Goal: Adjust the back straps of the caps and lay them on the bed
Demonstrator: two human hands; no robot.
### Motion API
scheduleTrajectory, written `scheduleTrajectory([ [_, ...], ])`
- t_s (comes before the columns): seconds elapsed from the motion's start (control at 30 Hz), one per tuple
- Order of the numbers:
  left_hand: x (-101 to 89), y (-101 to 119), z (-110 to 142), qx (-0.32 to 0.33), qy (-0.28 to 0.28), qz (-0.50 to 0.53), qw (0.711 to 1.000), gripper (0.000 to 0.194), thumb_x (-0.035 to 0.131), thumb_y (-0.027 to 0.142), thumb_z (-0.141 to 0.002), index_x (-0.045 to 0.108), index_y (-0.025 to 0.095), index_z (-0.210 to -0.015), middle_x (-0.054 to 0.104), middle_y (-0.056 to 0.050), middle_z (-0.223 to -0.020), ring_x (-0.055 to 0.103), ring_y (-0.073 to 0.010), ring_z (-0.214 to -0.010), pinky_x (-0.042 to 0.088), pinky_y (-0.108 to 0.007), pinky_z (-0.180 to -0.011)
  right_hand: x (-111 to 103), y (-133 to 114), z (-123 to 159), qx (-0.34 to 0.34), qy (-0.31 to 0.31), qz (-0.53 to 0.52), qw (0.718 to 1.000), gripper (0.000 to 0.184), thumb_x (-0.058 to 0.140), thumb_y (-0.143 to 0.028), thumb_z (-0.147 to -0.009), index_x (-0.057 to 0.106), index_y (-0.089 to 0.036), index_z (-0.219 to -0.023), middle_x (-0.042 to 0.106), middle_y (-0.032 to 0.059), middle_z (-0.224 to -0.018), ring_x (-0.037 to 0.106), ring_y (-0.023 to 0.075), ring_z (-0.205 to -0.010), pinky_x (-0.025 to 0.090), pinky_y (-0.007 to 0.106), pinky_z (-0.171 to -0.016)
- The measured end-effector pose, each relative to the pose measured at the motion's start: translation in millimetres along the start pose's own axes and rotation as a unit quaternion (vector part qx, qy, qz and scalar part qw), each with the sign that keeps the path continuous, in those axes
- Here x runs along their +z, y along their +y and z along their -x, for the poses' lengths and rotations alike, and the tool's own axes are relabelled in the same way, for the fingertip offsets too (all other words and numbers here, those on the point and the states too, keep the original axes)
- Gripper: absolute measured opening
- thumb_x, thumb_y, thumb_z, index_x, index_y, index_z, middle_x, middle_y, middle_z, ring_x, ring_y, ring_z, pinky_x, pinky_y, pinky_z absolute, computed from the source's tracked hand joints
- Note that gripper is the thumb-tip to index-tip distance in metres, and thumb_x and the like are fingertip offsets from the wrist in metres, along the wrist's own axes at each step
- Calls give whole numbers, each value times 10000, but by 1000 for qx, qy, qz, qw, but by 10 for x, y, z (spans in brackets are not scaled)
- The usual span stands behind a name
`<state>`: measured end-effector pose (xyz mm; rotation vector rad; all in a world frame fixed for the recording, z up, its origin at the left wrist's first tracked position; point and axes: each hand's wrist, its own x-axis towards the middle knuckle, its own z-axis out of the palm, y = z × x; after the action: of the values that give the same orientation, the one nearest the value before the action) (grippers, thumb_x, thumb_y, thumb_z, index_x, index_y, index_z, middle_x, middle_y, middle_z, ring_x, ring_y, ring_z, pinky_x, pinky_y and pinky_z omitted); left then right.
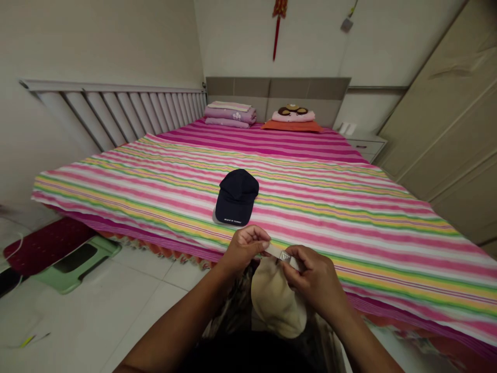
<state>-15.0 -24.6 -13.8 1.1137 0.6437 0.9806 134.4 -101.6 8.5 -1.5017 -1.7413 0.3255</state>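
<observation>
A beige cap (276, 300) hangs in front of me at the bottom centre. My left hand (244, 247) and my right hand (310, 277) both pinch its pale back strap (276, 252), with a small metal buckle by my right fingers. A dark navy cap (236, 197) with small white lettering on its peak lies flat on the striped bedsheet (349, 217), just beyond my hands.
The bed fills the middle; folded purple bedding (230, 114) and an orange pillow (292, 125) with a soft toy sit by the headboard. A wardrobe (450, 119) stands right, a nightstand (365, 144) beside it. A green stool (75, 261) and red mat lie on the tiled floor left.
</observation>
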Motion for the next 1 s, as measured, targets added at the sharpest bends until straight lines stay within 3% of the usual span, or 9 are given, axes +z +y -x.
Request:
scheduleTrajectory([
  [0.1, -39, 32, 1, -15, -11, -21, 1000, 226, 689, 278, -590, 550, 123, -678, 524, 32, -581, 483, -63, -507, 404, -200, -520, -33, 4, 11, 18, -10, -36, 999, 14, 575, -205, -705, 583, -215, -700, 608, 21, -612, 554, 175, -564, 357, 256, -502],
  [0.27, -57, 47, -33, -41, -115, -91, 988, 271, 607, 375, -688, 572, 116, -760, 579, -25, -746, 488, -88, -634, 363, -205, -585, -19, -5, 25, -3, -41, -11, 999, 58, 562, -160, -692, 574, -214, -710, 592, 4, -598, 534, 156, -539, 355, 254, -511],
  [0.37, -27, 31, -58, -77, -198, -141, 967, 307, 619, 416, -671, 550, 117, -694, 520, 9, -646, 437, -80, -601, 326, -200, -568, 1, -5, 20, 2, -55, -37, 998, 68, 560, -154, -689, 580, -208, -725, 591, -1, -613, 504, 136, -510, 347, 252, -506],
  [0.47, -3, -3, -61, -114, -237, -134, 955, 330, 639, 422, -648, 509, 120, -613, 432, 42, -555, 355, -57, -526, 270, -192, -509, -6, 45, 8, 65, -105, -140, 982, 99, 595, -212, -692, 580, -201, -789, 546, -20, -593, 464, 117, -501, 329, 235, -482],
  [0.57, -3, -45, -49, -124, -230, -81, 962, 339, 648, 407, -645, 485, 120, -570, 396, 50, -523, 313, -44, -487, 237, -190, -480, -34, 143, 1, 172, -171, -339, 909, 309, 602, -379, -712, 526, -201, -952, 477, -50, -571, 408, 90, -460, 304, 209, -448],
  [0.63, -19, -75, -44, -122, -218, -45, 967, 330, 673, 382, -626, 489, 116, -560, 399, 49, -513, 319, -41, -481, 238, -188, -481, -57, 209, 4, 218, -194, -423, 858, 347, 527, -484, -752, 513, -195, -944, 472, -50, -552, 401, 87, -448, 305, 207, -451],
  [0.67, -31, -89, -43, -125, -210, -27, 969, 328, 686, 375, -613, 495, 114, -560, 411, 46, -514, 330, -41, -480, 243, -187, -483, -68, 238, 10, 224, -213, -434, 847, 357, 490, -516, -765, 530, -184, -890, 483, -39, -547, 408, 91, -455, 311, 212, -461],
  [0.8, -94, -141, -56, -145, -174, 38, 973, 344, 721, 380, -565, 505, 112, -567, 485, 18, -542, 388, -52, -479, 272, -192, -486, -98, 343, 50, 202, -291, -399, 846, 452, 472, -562, -756, 566, -142, -619, 527, 8, -578, 434, 109, -514, 333, 233, -527],
  [1.0, -111, -171, -75, -153, -166, 59, 972, 354, 725, 391, -563, 511, 109, -574, 496, 14, -549, 408, -55, -483, 283, -195, -493, -67, 416, 98, 194, -202, -480, 831, 360, 547, -466, -753, 516, -162, -561, 488, -18, -510, 405, 108, -504, 315, 233, -544],
])
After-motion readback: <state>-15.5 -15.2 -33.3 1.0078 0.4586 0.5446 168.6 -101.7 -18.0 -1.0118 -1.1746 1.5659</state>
